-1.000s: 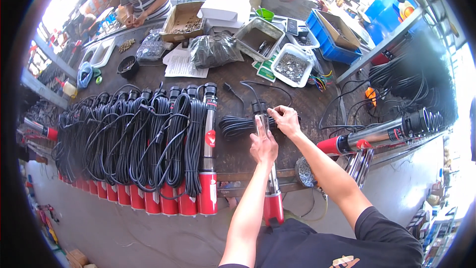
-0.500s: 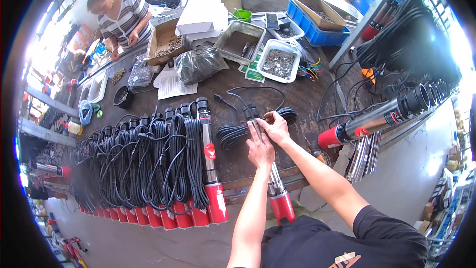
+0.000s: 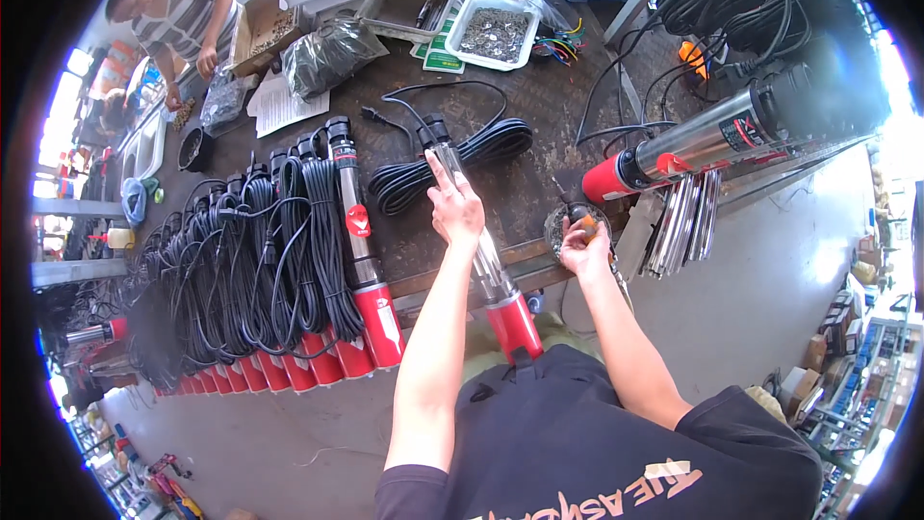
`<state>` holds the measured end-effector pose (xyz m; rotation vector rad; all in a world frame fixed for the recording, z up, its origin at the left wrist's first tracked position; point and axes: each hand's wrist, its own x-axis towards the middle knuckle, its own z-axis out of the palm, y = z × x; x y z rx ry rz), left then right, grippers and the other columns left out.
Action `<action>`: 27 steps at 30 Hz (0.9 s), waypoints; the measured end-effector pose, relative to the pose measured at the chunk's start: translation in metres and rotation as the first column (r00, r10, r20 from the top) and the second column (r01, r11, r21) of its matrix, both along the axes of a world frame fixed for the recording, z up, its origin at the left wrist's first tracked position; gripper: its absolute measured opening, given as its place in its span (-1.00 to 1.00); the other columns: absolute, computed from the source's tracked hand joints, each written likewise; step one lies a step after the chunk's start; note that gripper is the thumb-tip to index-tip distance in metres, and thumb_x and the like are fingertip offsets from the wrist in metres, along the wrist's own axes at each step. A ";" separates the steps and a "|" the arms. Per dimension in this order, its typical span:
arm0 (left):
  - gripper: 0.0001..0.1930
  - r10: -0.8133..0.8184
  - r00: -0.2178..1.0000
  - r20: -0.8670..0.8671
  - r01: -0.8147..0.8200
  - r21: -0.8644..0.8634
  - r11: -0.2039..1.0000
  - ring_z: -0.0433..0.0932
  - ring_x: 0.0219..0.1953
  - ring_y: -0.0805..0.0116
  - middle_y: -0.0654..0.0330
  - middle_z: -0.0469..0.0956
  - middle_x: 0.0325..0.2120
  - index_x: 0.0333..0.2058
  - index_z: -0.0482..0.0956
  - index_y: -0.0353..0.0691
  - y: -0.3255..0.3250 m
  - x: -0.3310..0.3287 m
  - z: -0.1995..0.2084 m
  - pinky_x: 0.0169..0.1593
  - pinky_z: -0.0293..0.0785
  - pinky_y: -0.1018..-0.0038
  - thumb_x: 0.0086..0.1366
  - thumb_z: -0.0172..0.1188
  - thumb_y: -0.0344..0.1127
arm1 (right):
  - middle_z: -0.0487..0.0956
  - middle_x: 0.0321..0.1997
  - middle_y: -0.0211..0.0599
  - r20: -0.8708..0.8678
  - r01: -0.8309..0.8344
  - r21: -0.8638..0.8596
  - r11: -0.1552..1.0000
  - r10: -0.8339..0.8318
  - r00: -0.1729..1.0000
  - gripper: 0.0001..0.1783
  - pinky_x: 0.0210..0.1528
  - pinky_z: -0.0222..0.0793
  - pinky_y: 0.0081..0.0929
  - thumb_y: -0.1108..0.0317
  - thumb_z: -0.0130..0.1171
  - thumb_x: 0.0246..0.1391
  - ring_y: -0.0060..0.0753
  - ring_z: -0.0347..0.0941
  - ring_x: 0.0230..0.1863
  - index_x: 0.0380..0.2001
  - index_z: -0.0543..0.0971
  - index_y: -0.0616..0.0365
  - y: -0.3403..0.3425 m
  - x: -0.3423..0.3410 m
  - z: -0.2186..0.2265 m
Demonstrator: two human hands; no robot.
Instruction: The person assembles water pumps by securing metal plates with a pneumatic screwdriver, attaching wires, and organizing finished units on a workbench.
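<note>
Between left grip (image 3: pixel 455 210), clasped on a steel tube (image 3: pixel 489 260), and right grip (image 3: pixel 587 250), curled round an orange tool (image 3: pixel 588 224), bare table edge (image 3: pixel 527 252) is seen.

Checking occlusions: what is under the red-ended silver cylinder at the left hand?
Black coiled cable shows on both sides of the cylinder, apparently passing beneath it, over the tabletop. Whatever lies directly under the cylinder and left hand is covered.

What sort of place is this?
Probably an assembly workshop: red-and-silver cylindrical units with coiled black cables lie side by side on a workbench, near a white tray of small metal parts.
</note>
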<state>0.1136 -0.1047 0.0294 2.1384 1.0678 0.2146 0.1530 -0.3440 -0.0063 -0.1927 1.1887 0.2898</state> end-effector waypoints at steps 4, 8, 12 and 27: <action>-0.30 -0.016 1.000 -0.026 0.016 -0.008 1.000 0.58 -0.17 -0.31 -0.27 0.46 -0.09 0.49 -0.31 0.23 -0.001 0.004 0.004 0.01 0.47 -0.07 0.51 -0.21 0.03 | 0.66 -0.30 -0.11 -0.076 0.090 -0.073 0.993 -0.096 0.992 -0.46 -0.58 0.57 -0.72 -0.14 0.14 0.25 -0.42 0.64 -0.35 -0.26 0.55 0.23 0.008 0.007 0.001; -0.30 0.038 0.999 -0.036 -0.038 -0.010 0.999 0.58 -0.15 -0.29 -0.26 0.48 -0.10 0.49 -0.30 0.26 0.006 -0.006 0.006 0.02 0.47 -0.06 0.51 -0.21 0.05 | 0.61 -0.22 -0.33 0.140 0.016 -0.365 0.931 0.038 0.989 -0.55 -0.36 0.59 -0.68 -0.04 0.20 0.26 -0.52 0.57 -0.31 -0.08 0.48 0.12 0.042 -0.032 0.072; -0.30 0.023 1.000 -0.005 -0.023 -0.015 1.000 0.58 -0.16 -0.30 -0.26 0.47 -0.08 0.50 -0.26 0.24 -0.007 0.008 0.009 0.01 0.46 -0.05 0.50 -0.19 0.02 | 0.59 0.00 -0.27 0.574 0.131 -0.629 0.766 0.343 0.744 -0.48 -0.33 0.48 -0.67 0.04 0.21 0.29 -0.56 0.52 -0.27 0.15 0.42 0.13 0.067 -0.068 0.169; -0.32 0.056 0.998 0.022 -0.056 -0.041 0.998 0.58 -0.25 -0.27 -0.20 0.48 -0.20 0.49 -0.15 0.18 0.002 0.001 0.010 -0.09 0.49 -0.03 0.49 -0.15 0.00 | 0.47 0.27 -0.02 0.730 0.364 -0.622 0.693 0.681 -0.050 -0.42 0.18 0.45 -0.40 0.52 0.06 0.15 -0.28 0.57 0.11 0.27 0.31 0.19 0.212 0.051 0.142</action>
